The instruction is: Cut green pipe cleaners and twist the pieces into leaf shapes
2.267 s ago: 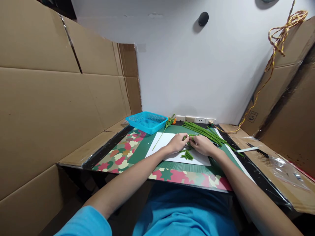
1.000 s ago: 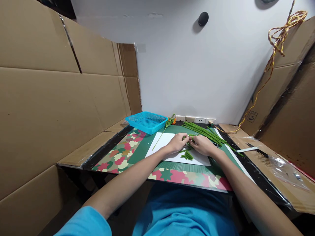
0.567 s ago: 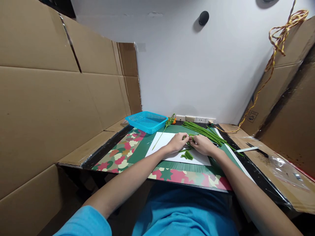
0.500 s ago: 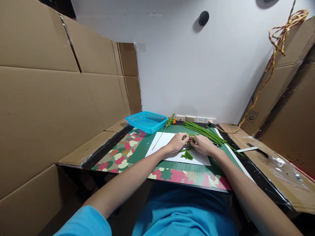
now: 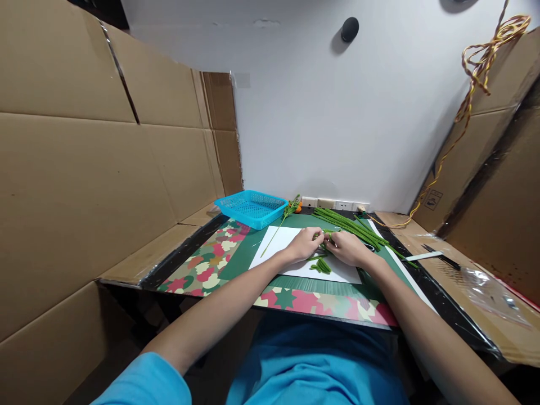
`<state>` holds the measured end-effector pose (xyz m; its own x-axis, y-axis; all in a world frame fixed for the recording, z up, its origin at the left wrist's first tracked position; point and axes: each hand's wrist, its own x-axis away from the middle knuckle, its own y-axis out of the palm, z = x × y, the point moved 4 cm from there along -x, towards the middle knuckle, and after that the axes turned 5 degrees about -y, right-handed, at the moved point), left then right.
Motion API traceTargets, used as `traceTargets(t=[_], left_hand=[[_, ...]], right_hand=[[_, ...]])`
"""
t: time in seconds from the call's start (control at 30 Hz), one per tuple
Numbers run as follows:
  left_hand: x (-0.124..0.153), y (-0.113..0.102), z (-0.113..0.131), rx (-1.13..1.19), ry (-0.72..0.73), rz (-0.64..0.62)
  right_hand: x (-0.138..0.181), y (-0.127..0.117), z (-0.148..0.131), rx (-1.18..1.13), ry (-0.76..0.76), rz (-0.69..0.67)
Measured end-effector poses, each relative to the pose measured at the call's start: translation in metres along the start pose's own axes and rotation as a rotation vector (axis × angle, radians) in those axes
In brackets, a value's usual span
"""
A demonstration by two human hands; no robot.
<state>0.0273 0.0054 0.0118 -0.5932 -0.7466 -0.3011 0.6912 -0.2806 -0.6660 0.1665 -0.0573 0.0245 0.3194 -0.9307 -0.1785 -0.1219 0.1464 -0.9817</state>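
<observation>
My left hand and my right hand meet over a white sheet of paper on the table. Both hands have their fingers curled and pinched round a short green pipe cleaner piece held between them. More bent green pipe cleaner pieces lie on the paper just in front of my hands. A bundle of long green pipe cleaners lies behind my right hand.
A blue plastic basket stands at the back left. A small stem with orange bits lies beside it. Cardboard walls enclose both sides. A dark tool and clear plastic bag lie at right.
</observation>
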Motion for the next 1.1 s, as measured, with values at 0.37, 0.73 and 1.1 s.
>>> traceTargets(t=[0.37, 0.73, 1.1], left_hand=[[0.0014, -0.0012, 0.0034, -0.008, -0.009, -0.012], [0.0007, -0.0005, 0.0021, -0.032, 0.001, -0.017], [0.0020, -0.0006, 0.0036, -0.054, 0.011, -0.023]], right_hand=[[-0.0008, 0.0017, 0.0014, 0.004, 0.000, 0.008], [-0.0015, 0.0028, 0.0019, 0.019, -0.003, -0.006], [-0.0007, 0.0021, 0.0009, 0.003, -0.016, 0.010]])
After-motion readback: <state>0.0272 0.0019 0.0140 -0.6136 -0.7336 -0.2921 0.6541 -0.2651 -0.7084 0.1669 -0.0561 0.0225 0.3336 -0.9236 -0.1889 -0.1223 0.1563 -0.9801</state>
